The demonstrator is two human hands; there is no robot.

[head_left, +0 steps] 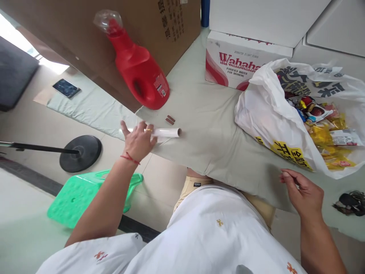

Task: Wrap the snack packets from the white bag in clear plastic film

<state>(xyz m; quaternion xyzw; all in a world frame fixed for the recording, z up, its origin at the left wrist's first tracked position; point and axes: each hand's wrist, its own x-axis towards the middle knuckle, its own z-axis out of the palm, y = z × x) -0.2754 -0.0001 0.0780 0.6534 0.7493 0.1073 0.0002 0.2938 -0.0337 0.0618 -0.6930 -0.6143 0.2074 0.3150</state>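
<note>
My left hand (138, 139) lies across a roll of clear plastic film (167, 132), fingers parted over its top and touching it rather than closed around it. The roll rests near the front edge of the cloth-covered counter (199, 110), its hollow end pointing to my right. Just behind it are two small brown sticks (170, 120), lying side by side.

My right hand (303, 192) is well apart from the roll, above the counter's front edge on my right. Thumb and forefinger are pinched together and the other fingers curled in; I can't tell whether anything thin is between the tips. It is nearest to a white plastic bag (258, 93), gaping and filled with wrapped snacks (322, 129). Off to the right of that hand is a small dark object (350, 202), too unclear to name.

Behind the roll is a red detergent jug (139, 72), clear plastic over its cap, in front of a big cardboard box (176, 38). A Wahaha water carton (225, 66) sits behind the bag. Down to my left are a green plastic stool (74, 201) and a round black stand base (80, 158); beyond them lies a phone (66, 88).
</note>
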